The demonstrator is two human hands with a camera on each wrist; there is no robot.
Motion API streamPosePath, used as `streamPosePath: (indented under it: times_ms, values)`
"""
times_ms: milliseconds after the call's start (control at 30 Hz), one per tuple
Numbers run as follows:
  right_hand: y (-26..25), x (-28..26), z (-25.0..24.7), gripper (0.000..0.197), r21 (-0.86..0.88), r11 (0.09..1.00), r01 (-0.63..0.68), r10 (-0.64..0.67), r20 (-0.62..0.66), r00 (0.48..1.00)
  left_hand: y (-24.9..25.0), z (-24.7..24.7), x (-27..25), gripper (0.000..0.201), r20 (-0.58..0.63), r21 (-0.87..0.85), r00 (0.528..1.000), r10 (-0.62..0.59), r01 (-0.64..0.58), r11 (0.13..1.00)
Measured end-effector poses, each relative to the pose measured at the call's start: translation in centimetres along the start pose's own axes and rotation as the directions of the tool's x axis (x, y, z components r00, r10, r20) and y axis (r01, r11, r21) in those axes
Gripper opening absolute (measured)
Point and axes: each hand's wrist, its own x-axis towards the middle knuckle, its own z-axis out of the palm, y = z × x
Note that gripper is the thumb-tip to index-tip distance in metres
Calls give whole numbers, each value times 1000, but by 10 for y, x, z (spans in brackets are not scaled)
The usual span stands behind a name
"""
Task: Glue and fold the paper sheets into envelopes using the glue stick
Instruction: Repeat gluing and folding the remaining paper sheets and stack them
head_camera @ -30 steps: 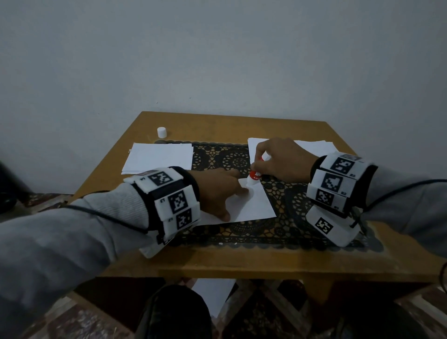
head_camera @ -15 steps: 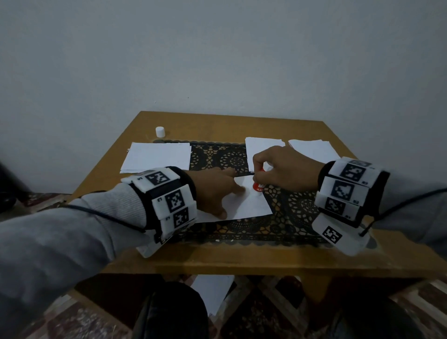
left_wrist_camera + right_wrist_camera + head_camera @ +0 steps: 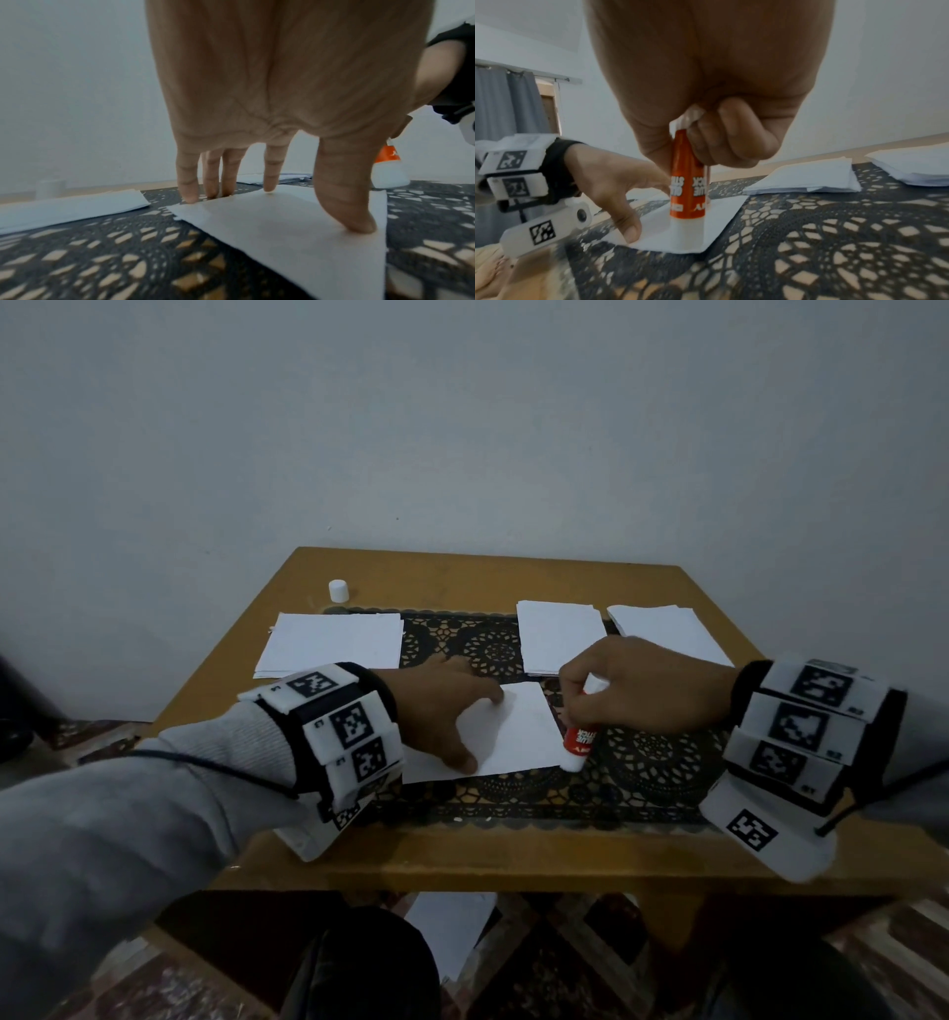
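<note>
Head view shows the left hand [image 3: 441, 706] with straight, spread fingers pressing flat on a white paper sheet [image 3: 518, 737] that lies on a dark lace mat [image 3: 652, 762] on the wooden worktop [image 3: 513, 855]. The right hand [image 3: 631, 690] has its fingers curled around a red glue stick [image 3: 577, 742], upside down, its white end touching the near right corner of the sheet. Three more paper stacks lie further back: one at the left [image 3: 334, 642], two at the right [image 3: 560, 636] [image 3: 662, 629]. A small white cap [image 3: 338, 591] stands near the far left edge of the worktop.
</note>
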Motion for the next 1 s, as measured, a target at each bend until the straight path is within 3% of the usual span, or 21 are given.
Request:
streamPosePath:
  times_ms: [167, 467, 600, 733, 867, 1000]
  values:
    - [12, -4, -16, 21, 48, 997, -54, 61, -146, 987, -13, -2, 2, 104, 8, -1, 982, -188, 188, 982]
    - [22, -8, -15, 19, 75, 994, -83, 95, -180, 979, -18, -8, 7, 94, 36, -118, 983, -182, 185, 976]
    - [23, -8, -13, 20, 88, 993, -77, 91, -167, 982, -20, -14, 9, 73, -68, -250, 993, -100, 80, 965]
    - [23, -8, -15, 19, 101, 991, -84, 101, -184, 978, -17, -23, 11, 53, -148, -271, 989, -4, -37, 962]
    - [24, -8, -14, 21, 104, 991, -80, 98, -175, 980, -10, -29, 3, 58, 10, -295, 988, 152, -142, 945]
    - [20, -9, -14, 21, 125, 990, -71, 92, -174, 980, -6, -29, -8, 45, 129, -406, 960, 246, -175, 897]
